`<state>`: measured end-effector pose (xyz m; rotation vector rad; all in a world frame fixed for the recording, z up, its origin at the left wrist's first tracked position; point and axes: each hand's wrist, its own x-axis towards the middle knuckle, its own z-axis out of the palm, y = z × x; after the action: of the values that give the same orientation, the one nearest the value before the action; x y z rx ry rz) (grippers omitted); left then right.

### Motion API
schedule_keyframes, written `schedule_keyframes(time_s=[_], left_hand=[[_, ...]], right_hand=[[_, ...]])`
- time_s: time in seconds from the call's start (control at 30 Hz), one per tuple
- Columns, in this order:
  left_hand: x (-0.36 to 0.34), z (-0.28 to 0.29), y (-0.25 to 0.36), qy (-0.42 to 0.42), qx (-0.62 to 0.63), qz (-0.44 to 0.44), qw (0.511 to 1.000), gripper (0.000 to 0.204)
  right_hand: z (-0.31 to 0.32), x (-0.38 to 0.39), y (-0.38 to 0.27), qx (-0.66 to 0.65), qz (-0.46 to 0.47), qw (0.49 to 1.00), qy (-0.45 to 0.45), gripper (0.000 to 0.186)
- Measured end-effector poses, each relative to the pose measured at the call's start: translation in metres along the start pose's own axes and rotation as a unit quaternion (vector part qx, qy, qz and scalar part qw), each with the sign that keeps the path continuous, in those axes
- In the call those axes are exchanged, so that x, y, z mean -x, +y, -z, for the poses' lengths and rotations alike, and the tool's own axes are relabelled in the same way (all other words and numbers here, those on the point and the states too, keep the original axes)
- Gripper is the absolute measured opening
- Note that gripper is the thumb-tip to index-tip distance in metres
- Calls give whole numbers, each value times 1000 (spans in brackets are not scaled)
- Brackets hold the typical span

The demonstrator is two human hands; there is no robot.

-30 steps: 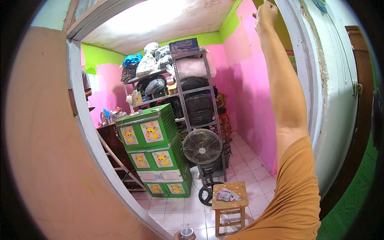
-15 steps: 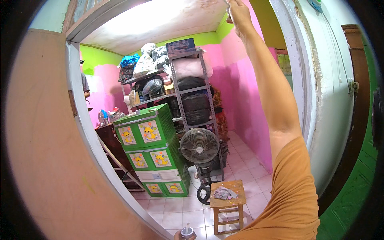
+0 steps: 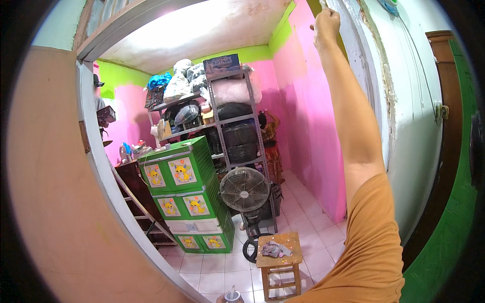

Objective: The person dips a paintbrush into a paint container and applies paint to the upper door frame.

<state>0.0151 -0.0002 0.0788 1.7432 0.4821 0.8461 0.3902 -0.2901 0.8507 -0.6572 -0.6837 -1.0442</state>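
My right hand (image 3: 327,26) is raised high against the right side of the grey-white door frame (image 3: 352,38). Its fingers are closed round a slim pale tool (image 3: 323,4), whose far end is cut off by the top edge. At the bottom edge, my left hand (image 3: 221,299) is mostly out of sight, holding a small white cup (image 3: 233,297). A pale stick (image 3: 233,289) stands up out of the cup.
Beyond the doorway are a wooden stool (image 3: 290,242) with a crumpled rag (image 3: 275,249), a standing fan (image 3: 244,189), a green drawer cabinet (image 3: 202,151), a loaded metal shelf (image 3: 237,120) and a ladder (image 3: 144,214). One person (image 3: 98,103) shows at left, another (image 3: 271,136) behind the shelf.
My right hand has moved slightly right and down along the frame. The room has shifted left in view. The person at left now shows more, with a dark box; the one behind the shelf has a raised arm.
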Motion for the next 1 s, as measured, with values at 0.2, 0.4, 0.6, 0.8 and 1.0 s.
schedule_keyframes(time_s=[0.2, 0.4, 0.6, 0.8, 1.0], left_hand=[[-21, -29, 6, -42, -39, -48, 997, 60], [-27, -55, -12, -27, -81, -82, 993, 61], [-22, -60, 18, -41, -51, -58, 996, 61], [-25, -57, 37, -59, -44, -19, 997, 59], [-20, -58, 35, -53, -53, -17, 997, 58]], right_hand=[[-5, -58, 37, -63, 36, 991, 116, 33], [-50, -19, 37, -27, 115, 993, 15, 39], [-10, -18, 38, 75, 128, 989, 15, 39], [0, -76, 45, 54, 177, 969, 163, 37], [-26, -3, 13, -9, -10, 995, -103, 31]])
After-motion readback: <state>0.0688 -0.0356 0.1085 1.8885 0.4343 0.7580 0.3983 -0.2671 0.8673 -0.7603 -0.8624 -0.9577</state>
